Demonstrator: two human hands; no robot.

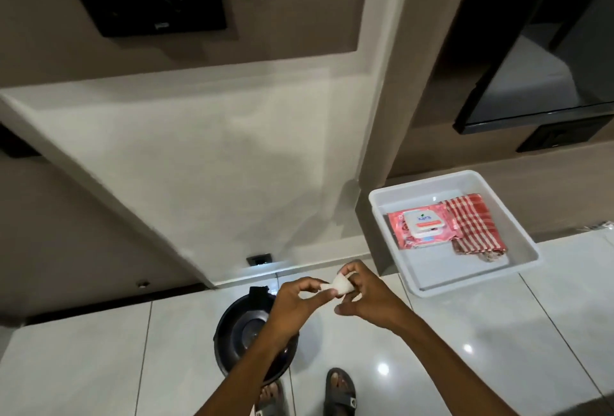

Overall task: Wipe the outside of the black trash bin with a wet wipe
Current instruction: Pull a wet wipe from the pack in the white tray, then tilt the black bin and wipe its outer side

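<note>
White and folded small, the wipe [339, 286] is between our two hands: the left hand [295, 302] pinches one end and the right hand [368, 296] pinches the other. The black bin [246, 336] stands on the floor [465, 349] under our left arm. To the right a tray [465, 282] holds a wipes pack [422, 226] and a checked cloth [475, 226].

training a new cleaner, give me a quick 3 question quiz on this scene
1. True or false: the wet wipe is touching the black trash bin.
2. What lies beside the pink wipes pack in the white tray?
   A. sponge B. red checked cloth C. spray bottle
3. Which hand holds the wipe?

Key:
1. False; it is held above the bin.
2. B, the red checked cloth.
3. Both: left hand and right hand pinch it between them.
</note>
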